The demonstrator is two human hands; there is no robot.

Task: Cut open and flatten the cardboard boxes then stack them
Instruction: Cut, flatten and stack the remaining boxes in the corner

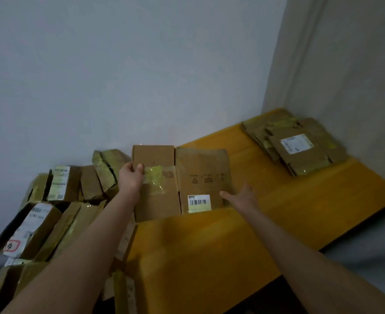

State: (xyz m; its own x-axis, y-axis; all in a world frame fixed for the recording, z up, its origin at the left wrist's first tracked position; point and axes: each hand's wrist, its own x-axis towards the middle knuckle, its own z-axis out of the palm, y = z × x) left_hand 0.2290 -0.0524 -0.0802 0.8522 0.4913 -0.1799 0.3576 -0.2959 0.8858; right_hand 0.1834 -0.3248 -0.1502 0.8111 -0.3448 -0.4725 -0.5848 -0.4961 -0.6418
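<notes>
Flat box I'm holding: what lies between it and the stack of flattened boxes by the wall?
Nothing but bare yellow tabletop between box and stack, per the head view.

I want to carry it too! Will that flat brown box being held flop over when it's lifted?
Probably it folds a bit: the flattened box has a crease down its middle, and only the left hand grips one side. It likely feels light, being thin, empty cardboard. The shiny tape might be slippery.

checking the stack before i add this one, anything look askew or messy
Yes: the flattened stack in the far right corner is fanned out, sheets skewed. The boxes piled at left lie tumbled and tilted.
</notes>
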